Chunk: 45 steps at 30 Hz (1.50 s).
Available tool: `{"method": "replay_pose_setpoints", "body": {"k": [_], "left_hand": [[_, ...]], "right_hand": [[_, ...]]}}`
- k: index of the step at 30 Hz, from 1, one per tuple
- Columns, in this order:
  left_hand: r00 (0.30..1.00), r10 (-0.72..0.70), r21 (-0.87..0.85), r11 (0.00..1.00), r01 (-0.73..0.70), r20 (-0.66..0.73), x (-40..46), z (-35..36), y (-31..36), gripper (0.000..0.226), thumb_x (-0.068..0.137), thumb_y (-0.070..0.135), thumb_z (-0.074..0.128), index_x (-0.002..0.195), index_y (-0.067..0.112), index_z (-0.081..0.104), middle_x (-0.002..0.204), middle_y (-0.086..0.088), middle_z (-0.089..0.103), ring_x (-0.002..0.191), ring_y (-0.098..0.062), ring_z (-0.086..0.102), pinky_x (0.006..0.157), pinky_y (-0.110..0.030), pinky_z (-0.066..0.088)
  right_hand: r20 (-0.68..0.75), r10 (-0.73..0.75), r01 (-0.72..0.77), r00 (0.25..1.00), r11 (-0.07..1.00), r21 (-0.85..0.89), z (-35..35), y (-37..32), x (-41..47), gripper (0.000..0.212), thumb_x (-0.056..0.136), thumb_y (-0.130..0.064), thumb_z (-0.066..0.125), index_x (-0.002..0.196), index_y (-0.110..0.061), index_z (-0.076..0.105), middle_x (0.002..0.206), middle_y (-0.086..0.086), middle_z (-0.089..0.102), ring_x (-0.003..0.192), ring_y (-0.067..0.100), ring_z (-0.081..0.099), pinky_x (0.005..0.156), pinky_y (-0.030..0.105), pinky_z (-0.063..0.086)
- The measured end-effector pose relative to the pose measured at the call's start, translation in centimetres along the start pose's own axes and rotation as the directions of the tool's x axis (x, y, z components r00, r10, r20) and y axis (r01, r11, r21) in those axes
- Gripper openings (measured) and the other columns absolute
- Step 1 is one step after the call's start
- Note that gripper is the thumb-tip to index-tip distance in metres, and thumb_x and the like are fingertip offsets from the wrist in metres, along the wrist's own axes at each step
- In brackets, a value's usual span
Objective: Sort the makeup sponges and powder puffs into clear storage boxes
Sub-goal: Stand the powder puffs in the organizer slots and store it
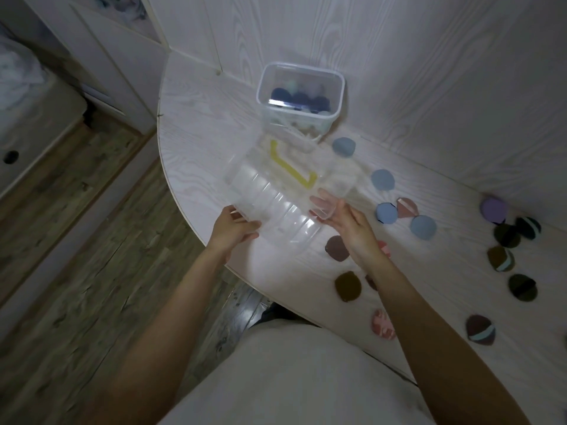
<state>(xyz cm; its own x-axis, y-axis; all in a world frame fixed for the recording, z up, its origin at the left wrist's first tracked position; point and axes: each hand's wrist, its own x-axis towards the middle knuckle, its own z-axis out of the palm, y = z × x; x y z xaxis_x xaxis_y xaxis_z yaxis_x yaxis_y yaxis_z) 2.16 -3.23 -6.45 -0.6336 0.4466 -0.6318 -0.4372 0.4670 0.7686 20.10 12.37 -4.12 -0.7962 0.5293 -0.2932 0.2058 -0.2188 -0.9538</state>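
A clear storage box with a yellow handle lies tipped on the white table, blurred by motion. My left hand grips its near left corner. My right hand holds its right end, fingers against the clear wall. A second clear box stands upright behind it, open, with several dark blue and pale sponges inside. Blue puffs lie to the right of the boxes. Brown puffs, a pink puff and dark puffs are scattered across the right of the table.
The table has a curved left edge over a wooden floor. White wood-grain wall panels rise behind and to the right. A white cabinet stands at the far left. A purple puff sits near the wall.
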Motion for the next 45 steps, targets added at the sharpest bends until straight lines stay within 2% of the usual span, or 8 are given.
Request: {"method": "replay_pose_setpoints", "body": {"k": [7, 13, 16, 21, 30, 34, 39, 45], "left_hand": [[0.922, 0.268, 0.505, 0.858, -0.096, -0.279, -1.9, 0.9, -2.7, 0.12, 0.066, 0.061, 0.071, 0.148, 0.003, 0.006, 0.155, -0.001, -0.01, 0.142, -0.021, 0.001, 0.11, -0.038, 0.026], [0.761, 0.545, 0.573, 0.768, -0.286, -0.351, -1.5, 1.2, -3.5, 0.087, 0.077, 0.043, 0.071, 0.143, 0.009, 0.027, 0.154, -0.012, 0.01, 0.139, -0.026, 0.011, 0.11, -0.041, 0.029], [0.681, 0.732, 0.739, 0.459, -0.493, -0.001, -0.7, 0.7, -3.4, 0.054, 0.087, 0.039, 0.06, 0.134, 0.015, 0.047, 0.144, -0.007, 0.039, 0.135, -0.025, 0.027, 0.11, -0.036, 0.023], [0.665, 0.658, 0.838, 0.094, -0.538, 0.353, 0.3, 1.4, -3.7, 0.053, 0.09, 0.044, 0.038, 0.134, 0.016, 0.049, 0.139, -0.005, 0.047, 0.132, -0.025, 0.034, 0.11, -0.047, 0.023], [0.36, 0.659, 0.488, -0.012, -0.873, 0.661, -1.4, 7.9, -3.6, 0.033, 0.086, 0.018, 0.054, 0.116, 0.008, 0.061, 0.119, -0.011, 0.06, 0.116, -0.025, 0.043, 0.102, -0.032, 0.034], [0.455, 0.434, 0.534, -0.075, -0.842, 0.778, -1.3, 12.5, -5.4, 0.038, 0.087, 0.017, 0.057, 0.124, 0.01, 0.057, 0.136, -0.014, 0.049, 0.126, -0.039, 0.041, 0.1, -0.046, 0.039], [0.537, 0.426, 0.598, -0.014, -0.801, 0.728, -1.0, 14.1, -5.0, 0.027, 0.079, 0.007, 0.067, 0.105, 0.007, 0.064, 0.114, -0.014, 0.061, 0.104, -0.036, 0.053, 0.072, -0.046, 0.054], [0.731, 0.384, 0.72, 0.206, -0.663, 0.563, -0.6, 13.8, -4.8, 0.038, 0.083, 0.024, 0.067, 0.116, 0.012, 0.054, 0.117, -0.01, 0.051, 0.107, -0.026, 0.044, 0.08, -0.036, 0.045]], "right_hand": [[-0.284, 0.065, -0.055, 0.957, 0.998, 0.042, 0.3, -0.9, 5.7, 0.012, 0.101, -0.02, 0.038, 0.109, -0.012, 0.042, 0.089, -0.002, 0.067, 0.071, 0.008, 0.068, 0.071, 0.028, 0.056], [-0.375, 0.075, -0.081, 0.924, 0.997, 0.001, -1.7, -2.0, 9.4, 0.027, 0.101, -0.023, 0.035, 0.125, -0.017, 0.047, 0.107, 0.01, 0.058, 0.092, 0.018, 0.06, 0.061, 0.015, 0.051], [-0.384, 0.079, -0.103, 0.92, 0.994, -0.042, -2.8, -1.8, 10.3, 0.035, 0.101, -0.028, 0.034, 0.135, -0.02, 0.041, 0.118, 0.002, 0.049, 0.104, 0.016, 0.052, 0.076, 0.019, 0.048], [-0.379, 0.087, -0.143, 0.921, 0.982, -0.12, -3.5, -0.6, 8.3, 0.047, 0.098, -0.04, 0.037, 0.142, -0.028, 0.029, 0.14, -0.002, 0.04, 0.125, 0.016, 0.043, 0.107, 0.034, 0.035], [-0.492, -0.209, -0.174, 0.845, 0.764, -0.622, -6.4, 4.4, -7.1, 0.026, 0.091, -0.011, 0.051, 0.116, -0.01, 0.059, 0.117, 0.005, 0.06, 0.107, 0.018, 0.054, 0.096, 0.026, 0.038], [-0.495, -0.247, -0.339, 0.833, 0.479, -0.809, -8.1, 8.6, -11.1, 0.027, 0.088, -0.016, 0.059, 0.114, -0.013, 0.062, 0.119, 0.014, 0.059, 0.113, 0.033, 0.051, 0.097, 0.039, 0.035], [-0.338, -0.019, -0.296, 0.941, 0.438, -0.849, -8.2, 9.9, -11.4, 0.047, 0.083, -0.027, 0.065, 0.127, -0.018, 0.051, 0.13, 0.014, 0.05, 0.121, 0.033, 0.042, 0.101, 0.042, 0.036], [-0.395, -0.089, -0.322, 0.915, 0.429, -0.844, -8.2, 9.5, -10.7, 0.04, 0.076, -0.014, 0.067, 0.115, -0.011, 0.058, 0.116, 0.014, 0.052, 0.102, 0.03, 0.047, 0.076, 0.035, 0.045]]}}
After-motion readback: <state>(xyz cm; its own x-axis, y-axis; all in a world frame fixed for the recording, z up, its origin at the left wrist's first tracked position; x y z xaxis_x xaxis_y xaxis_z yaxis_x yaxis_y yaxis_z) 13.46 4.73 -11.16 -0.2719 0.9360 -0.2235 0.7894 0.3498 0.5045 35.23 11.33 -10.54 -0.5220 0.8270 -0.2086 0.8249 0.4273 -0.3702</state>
